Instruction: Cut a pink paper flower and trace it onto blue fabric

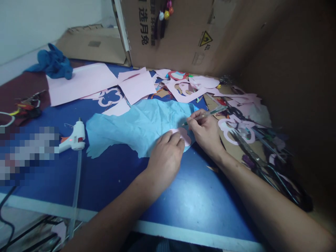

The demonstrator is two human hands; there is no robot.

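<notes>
A crumpled sheet of light blue fabric (131, 122) lies across the middle of the blue table. On its right part rests a small pink paper cutout (186, 135) with rounded lobes. My left hand (168, 150) lies on the cutout, fingers stretched out and pressing it flat against the fabric. In my right hand (206, 131) is a clear-barrelled pen (210, 113), pinched between thumb and fingers. Its tip points left, at the upper edge of the cutout; I cannot tell whether it touches the fabric.
A white glue gun (76, 138) stands at the left with a long glue stick. Pink paper sheets (84, 84) and scraps lie along the back. Large scissors (252, 154) and loose tools crowd the right side. A cardboard box (178, 38) walls the back; blue cloth (54, 63) sits far left.
</notes>
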